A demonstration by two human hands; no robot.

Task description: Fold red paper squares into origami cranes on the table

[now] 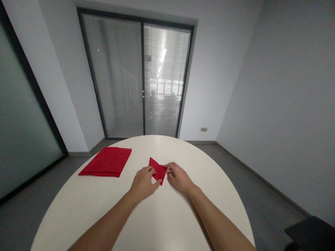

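Note:
A small folded red napkin (157, 169) lies on the round white table (162, 216), folded into a pointed shape. My left hand (143, 182) rests on its left side, fingers curled and pressing it down. My right hand (178, 176) holds its right edge, fingertips pinched on the fold. Both forearms reach in from the bottom of the view. A stack of flat red napkins (107, 161) lies to the left, apart from both hands.
The table edge curves round at the back and right. Grey floor lies beyond it, with a glass door with blinds (142, 78) behind. A dark object (311, 230) sits at the bottom right corner.

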